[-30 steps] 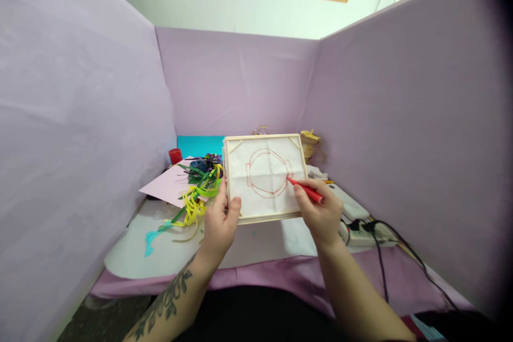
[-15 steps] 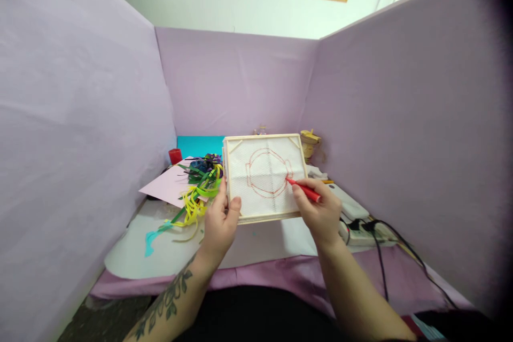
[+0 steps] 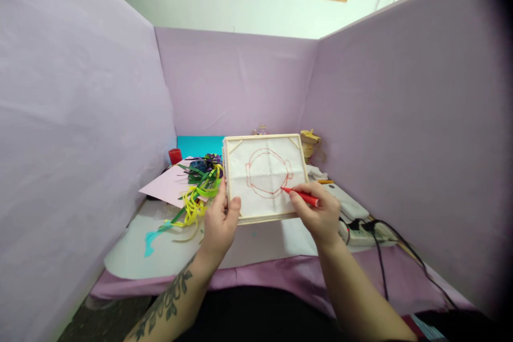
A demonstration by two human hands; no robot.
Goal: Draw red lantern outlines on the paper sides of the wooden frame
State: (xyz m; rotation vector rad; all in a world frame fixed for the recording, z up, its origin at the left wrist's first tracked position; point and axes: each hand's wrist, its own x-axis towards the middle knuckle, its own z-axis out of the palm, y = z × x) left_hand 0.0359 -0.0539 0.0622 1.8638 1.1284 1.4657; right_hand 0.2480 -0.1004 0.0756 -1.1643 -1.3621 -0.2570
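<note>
My left hand (image 3: 222, 219) grips the lower left corner of a wooden frame (image 3: 264, 218), its thumb lying over the front edge. White mesh-like material (image 3: 256, 206) fills the frame, which is tilted up toward me above the table. Red lines on the mesh form a rounded double outline (image 3: 267, 150) with small side tabs. Closed around a red marker (image 3: 304, 197), my right hand (image 3: 320, 211) is at the frame's lower right. The marker's tip meets the outline at its lower right part.
Left of the frame lie yellow and green paper strips (image 3: 194, 206), a pink sheet (image 3: 164, 184) and a red cup-like object (image 3: 175, 156). A power strip (image 3: 363, 234) with black cables sits at right. Lilac partitions (image 3: 240, 80) enclose the table.
My right hand has moved the marker tip down and slightly left along the outline's lower right side. My left hand and the frame have stayed in place.
</note>
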